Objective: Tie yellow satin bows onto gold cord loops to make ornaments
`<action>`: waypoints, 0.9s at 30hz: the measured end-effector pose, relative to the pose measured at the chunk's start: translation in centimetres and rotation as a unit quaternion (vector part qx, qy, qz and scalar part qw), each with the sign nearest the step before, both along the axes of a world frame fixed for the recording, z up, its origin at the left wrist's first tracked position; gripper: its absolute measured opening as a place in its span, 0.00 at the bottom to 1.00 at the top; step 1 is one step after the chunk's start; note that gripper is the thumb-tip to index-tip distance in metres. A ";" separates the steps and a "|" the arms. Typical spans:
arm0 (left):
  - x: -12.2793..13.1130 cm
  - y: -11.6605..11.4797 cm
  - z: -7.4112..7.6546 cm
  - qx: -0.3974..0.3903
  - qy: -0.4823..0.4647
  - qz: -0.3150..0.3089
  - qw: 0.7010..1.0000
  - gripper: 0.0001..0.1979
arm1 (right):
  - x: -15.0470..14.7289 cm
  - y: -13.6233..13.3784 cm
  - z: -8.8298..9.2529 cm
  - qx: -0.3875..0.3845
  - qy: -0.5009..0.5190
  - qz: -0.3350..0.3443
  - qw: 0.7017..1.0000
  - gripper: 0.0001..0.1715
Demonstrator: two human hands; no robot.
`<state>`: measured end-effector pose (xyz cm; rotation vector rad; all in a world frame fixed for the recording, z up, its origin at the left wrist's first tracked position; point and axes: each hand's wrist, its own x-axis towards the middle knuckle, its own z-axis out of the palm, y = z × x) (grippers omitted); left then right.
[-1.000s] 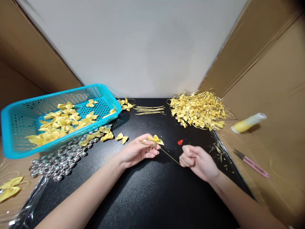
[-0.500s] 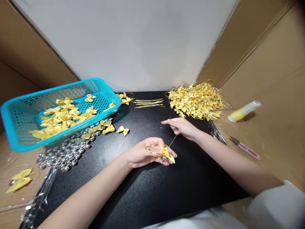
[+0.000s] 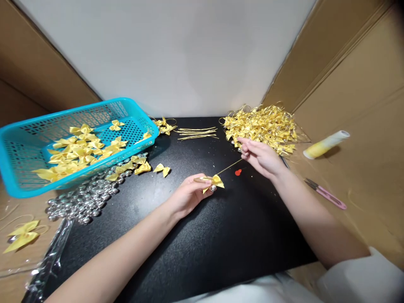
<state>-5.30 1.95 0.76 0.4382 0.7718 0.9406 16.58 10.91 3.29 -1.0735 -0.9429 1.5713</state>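
Over the middle of the black table, my left hand [image 3: 191, 193] is closed on a yellow ribbon bow [image 3: 217, 182] with a small silver bell [image 3: 213, 188] under its knot and a gold cord loop at its side. A thin gold cord [image 3: 229, 167] runs taut from the bow up to my right hand [image 3: 260, 158]. The fingers of that hand pinch the cord's far end, with the index finger stretched out. A small red piece [image 3: 238, 172] lies on the table just below the cord.
At left stands a blue basket [image 3: 148, 147] of yellow bows, with silver bells [image 3: 94, 195] heaped beside it. Gold cords [image 3: 197, 133] lie at the back, near a large pile of finished bows [image 3: 261, 128]. Pink-handled snips [image 3: 326, 194] and a thread spool [image 3: 326, 144] are at right.
My right hand has moved right and slightly up, drawing the cord out longer. My left hand has shifted up with the bow, which has turned. The red piece now shows on the table.
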 end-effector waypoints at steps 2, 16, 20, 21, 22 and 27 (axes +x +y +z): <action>0.2 0.0 -0.1 -0.013 -0.004 0.008 1.000 0.14 | 1.7 -0.6 0.7 0.029 0.000 -0.035 0.999 0.09; 0.7 -0.2 -0.4 -0.051 0.026 0.067 0.996 0.12 | -1.7 -8.8 0.7 0.269 -0.333 0.177 0.886 0.10; 0.8 -0.3 -0.1 -0.056 0.044 0.067 0.995 0.13 | -3.1 -9.0 -1.2 0.221 -0.301 0.144 0.917 0.09; 0.8 -0.3 -0.1 -0.058 0.047 0.068 0.995 0.13 | -3.4 -9.0 -1.6 0.220 -0.298 0.123 0.921 0.09; 0.9 -0.3 -0.1 -0.060 0.048 0.067 0.995 0.13 | -3.6 -9.1 -2.0 0.225 -0.302 0.097 0.921 0.09; 1.1 -0.2 -0.2 -0.061 0.049 0.065 0.995 0.13 | -4.2 -9.3 -2.7 0.292 -0.326 -0.002 0.899 0.07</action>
